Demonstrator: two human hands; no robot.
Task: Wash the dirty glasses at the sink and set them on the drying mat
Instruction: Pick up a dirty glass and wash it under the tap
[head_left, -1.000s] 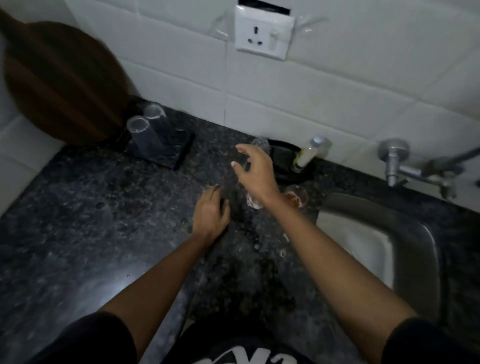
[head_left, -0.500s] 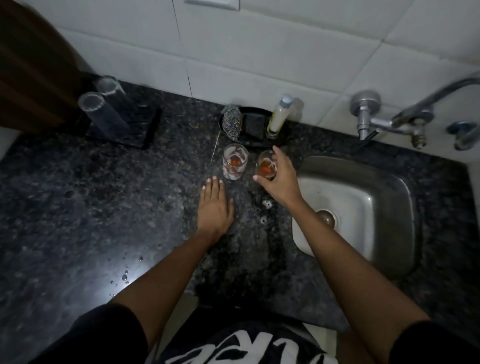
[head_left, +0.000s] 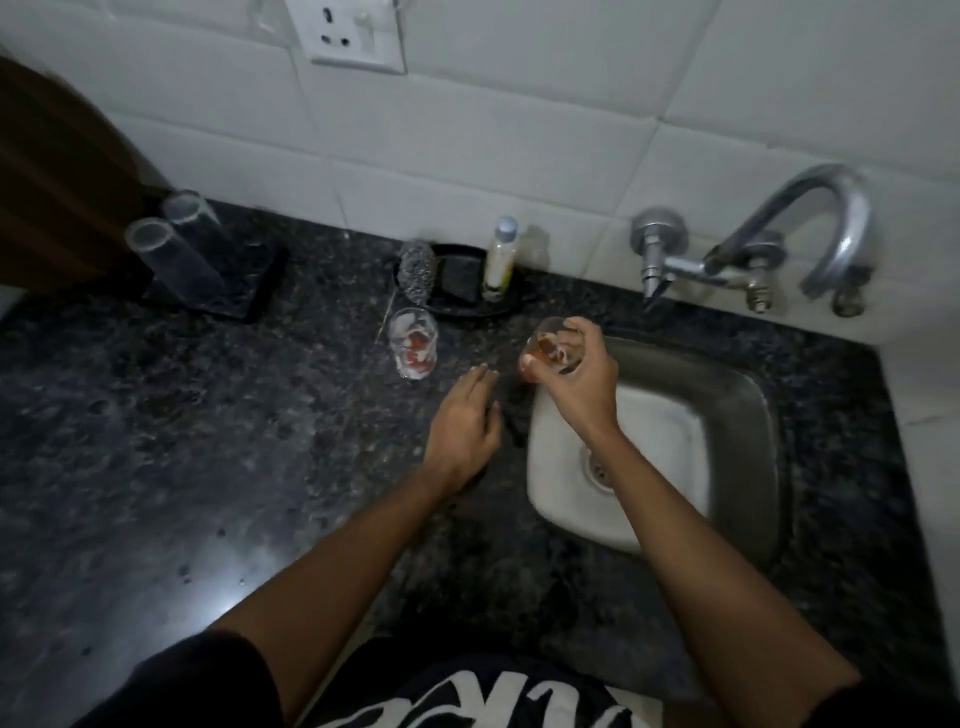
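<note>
My right hand (head_left: 579, 376) grips a small dirty glass (head_left: 548, 349) with orange residue, lifted and tilted at the sink's left rim. A second dirty glass (head_left: 414, 344) with red and white smears stands upright on the dark counter to its left. Flat on the counter between that glass and the steel sink (head_left: 748, 415) rests my left hand (head_left: 462, 421), fingers straight. Two clear glasses (head_left: 174, 252) stand upside down on the black drying mat (head_left: 249, 291) at the back left.
A black tray (head_left: 467, 304) by the wall holds a steel scrubber (head_left: 417, 273), a dark sponge and a soap bottle (head_left: 500, 257). The tap (head_left: 810, 228) curves over the sink's back edge. A wooden board (head_left: 57, 197) leans at the far left.
My right hand has closed around the right-hand dirty glass and lifted it off the counter toward the sink. The left hand stays flat on the counter.
</note>
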